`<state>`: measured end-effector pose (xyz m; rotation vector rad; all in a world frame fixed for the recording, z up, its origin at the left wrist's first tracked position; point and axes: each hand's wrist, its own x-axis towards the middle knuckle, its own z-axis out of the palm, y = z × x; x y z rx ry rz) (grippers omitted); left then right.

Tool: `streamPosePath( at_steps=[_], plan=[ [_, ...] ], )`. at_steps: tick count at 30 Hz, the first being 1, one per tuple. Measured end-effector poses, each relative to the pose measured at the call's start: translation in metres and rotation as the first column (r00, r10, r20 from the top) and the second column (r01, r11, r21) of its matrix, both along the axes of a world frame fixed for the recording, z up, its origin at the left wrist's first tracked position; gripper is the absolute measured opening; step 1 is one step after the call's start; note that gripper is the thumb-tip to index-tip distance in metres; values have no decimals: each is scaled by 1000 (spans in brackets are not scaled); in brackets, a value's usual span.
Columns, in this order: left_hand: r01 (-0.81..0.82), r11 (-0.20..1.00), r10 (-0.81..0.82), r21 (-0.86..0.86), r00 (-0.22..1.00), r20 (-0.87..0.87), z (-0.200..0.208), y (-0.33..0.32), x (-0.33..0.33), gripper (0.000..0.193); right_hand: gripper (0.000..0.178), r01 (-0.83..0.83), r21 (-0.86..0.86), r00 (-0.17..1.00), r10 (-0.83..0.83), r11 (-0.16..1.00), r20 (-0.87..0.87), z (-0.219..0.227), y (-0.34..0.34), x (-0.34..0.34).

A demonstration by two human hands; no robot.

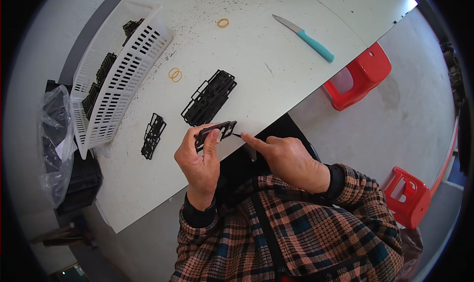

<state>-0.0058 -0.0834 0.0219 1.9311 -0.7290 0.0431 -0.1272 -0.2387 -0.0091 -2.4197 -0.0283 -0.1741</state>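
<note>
My left hand (pixel 200 158) grips a flat black plastic frame part (pixel 224 130) with cut-out openings, thumb on its near face, over the table's front edge. My right hand (pixel 291 162) comes from the right with its index finger stretched towards the part's right end and the other fingers curled. A thin dark tip (pixel 237 135) shows between that fingertip and the part; what it belongs to is hidden by the hand. Beyond my left hand lies a stack of similar black frame parts (pixel 210 97). A single black part (pixel 153 136) lies left of it.
A white slatted plastic basket (pixel 123 79) holding black parts stands at the left. Yellow rubber bands (pixel 223 23) and a turquoise-handled knife (pixel 313 44) lie on the white table (pixel 256 89), among dark crumbs. Red stools (pixel 365 75) stand to the right; a clear plastic bag (pixel 53 149) hangs far left.
</note>
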Motion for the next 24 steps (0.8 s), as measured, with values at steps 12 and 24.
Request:
streamPosePath(
  at_steps=[12, 24],
  plan=[
    [2, 1000, -3, -31, 999, -34, 1, 2, 5, 13, 68, 26, -81, 998, -30, 996, -48, 3, 8, -1],
    [-41, 997, 37, -62, 996, -78, -1, 6, 5, 14, 67, 59, -39, 998, -59, 997, -13, 12, 11, -6]
  ],
)
